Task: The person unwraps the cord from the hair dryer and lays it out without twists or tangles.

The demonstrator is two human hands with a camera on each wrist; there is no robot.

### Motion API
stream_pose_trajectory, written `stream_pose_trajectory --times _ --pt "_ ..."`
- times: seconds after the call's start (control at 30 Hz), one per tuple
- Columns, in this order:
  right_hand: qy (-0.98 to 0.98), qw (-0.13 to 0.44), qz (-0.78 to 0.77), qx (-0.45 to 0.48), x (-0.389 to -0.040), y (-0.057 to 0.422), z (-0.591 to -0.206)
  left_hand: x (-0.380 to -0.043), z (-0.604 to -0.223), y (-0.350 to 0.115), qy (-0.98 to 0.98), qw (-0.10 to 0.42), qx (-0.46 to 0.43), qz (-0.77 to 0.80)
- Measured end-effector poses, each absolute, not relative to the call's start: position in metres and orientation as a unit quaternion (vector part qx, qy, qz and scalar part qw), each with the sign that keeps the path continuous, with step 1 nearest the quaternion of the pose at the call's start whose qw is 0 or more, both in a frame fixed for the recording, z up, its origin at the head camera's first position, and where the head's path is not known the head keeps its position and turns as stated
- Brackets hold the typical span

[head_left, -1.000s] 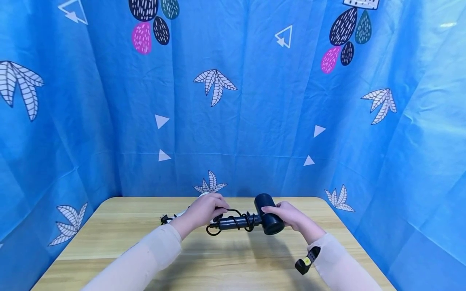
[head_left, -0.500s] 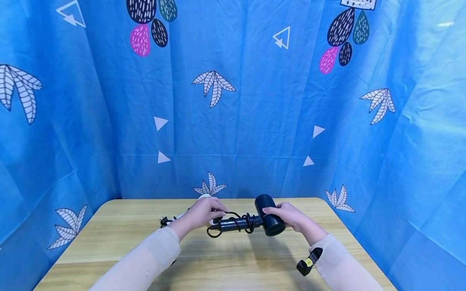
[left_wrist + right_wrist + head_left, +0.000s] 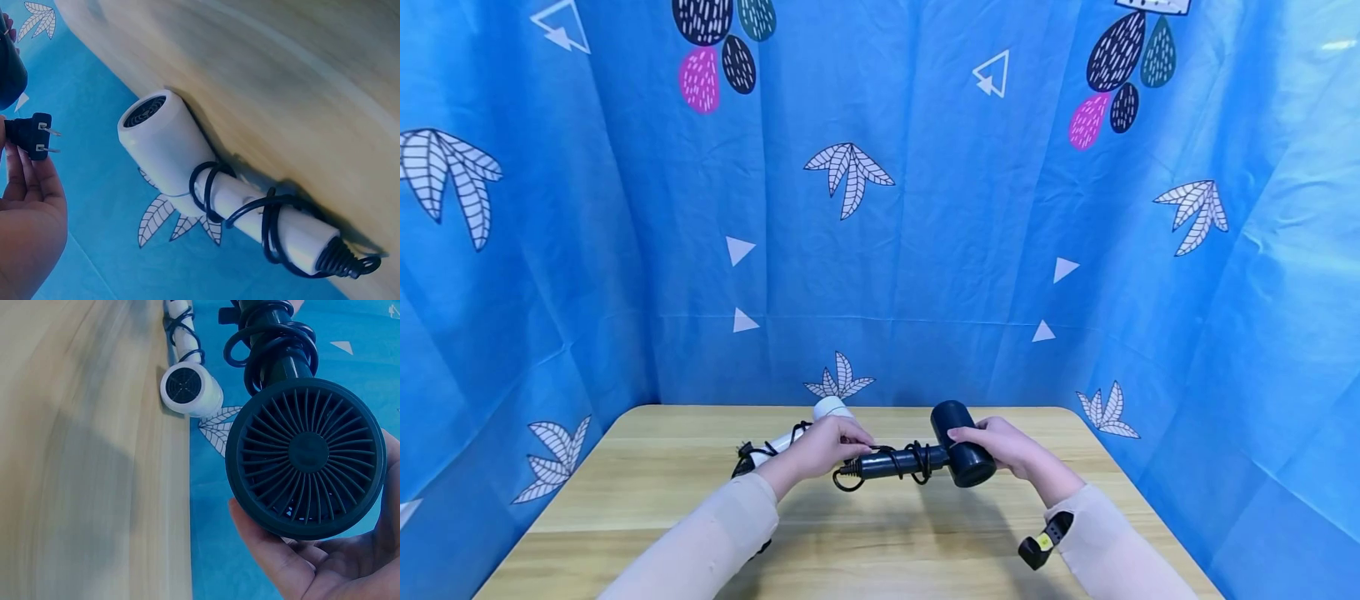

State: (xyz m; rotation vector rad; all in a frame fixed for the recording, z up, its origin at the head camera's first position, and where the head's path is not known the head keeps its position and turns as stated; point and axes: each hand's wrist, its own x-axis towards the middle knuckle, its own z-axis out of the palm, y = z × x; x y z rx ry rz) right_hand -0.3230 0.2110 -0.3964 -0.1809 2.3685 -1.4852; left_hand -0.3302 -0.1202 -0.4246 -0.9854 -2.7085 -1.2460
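Observation:
My right hand (image 3: 1011, 443) grips the barrel of a black hair dryer (image 3: 951, 427), its handle pointing left with the black cord (image 3: 919, 460) coiled round it. In the right wrist view the round intake grille (image 3: 308, 452) faces the camera, thumb and fingers around the barrel. My left hand (image 3: 826, 450) pinches the two-pin plug (image 3: 34, 136) on that cord, close to the handle's end. Behind my left hand lies a white hair dryer (image 3: 169, 147) on the table, its own black cord (image 3: 272, 219) wound round the handle; my hand partly covers it in the head view.
The wooden table (image 3: 880, 542) extends beneath both hands. A blue patterned curtain (image 3: 880, 250) hangs behind it and along both sides. A black strap device (image 3: 1045, 537) sits at my right sleeve.
My left hand has come down slightly with the plug, nearer the black hair dryer's handle, uncovering more of the white hair dryer. The right hand keeps its grip, and the head view has shifted a little.

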Motion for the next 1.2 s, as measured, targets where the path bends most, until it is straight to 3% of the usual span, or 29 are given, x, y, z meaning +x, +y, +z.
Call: stream_pose_trajectory --times 0.33,1.2 --pt "0.828 0.173 -0.529 -0.064 -0.323 0.212 -0.396 -0.326 -0.438 -0.124 -0.862 0.009 -0.308 -0.402" --pt "0.82 0.171 -0.544 -0.057 -0.324 0.217 -0.396 -0.308 -0.45 -0.121 -0.858 -0.042 -0.288 -0.423"
